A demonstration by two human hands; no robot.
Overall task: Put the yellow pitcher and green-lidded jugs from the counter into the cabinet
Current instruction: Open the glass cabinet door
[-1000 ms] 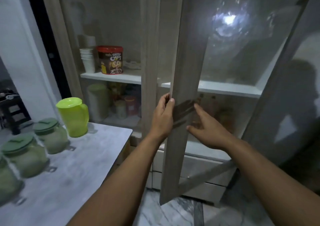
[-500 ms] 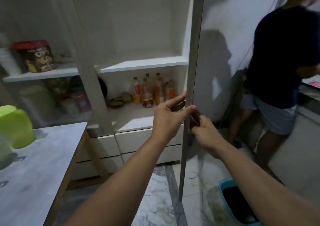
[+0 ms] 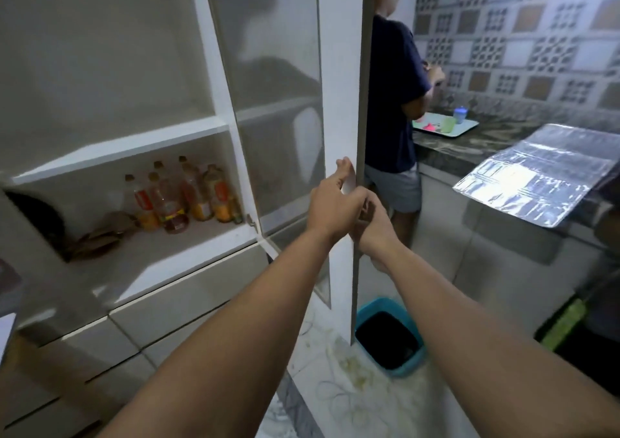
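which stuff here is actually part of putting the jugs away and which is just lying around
Part of the job: cabinet door, left hand and right hand holding it, bare upper shelf.
Just there: sauce bottles, blue bin, tray, foil sheet.

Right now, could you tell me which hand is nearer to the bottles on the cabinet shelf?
Left. The left hand grips the door edge on the bottles' side; the right hand is behind it, farther away.
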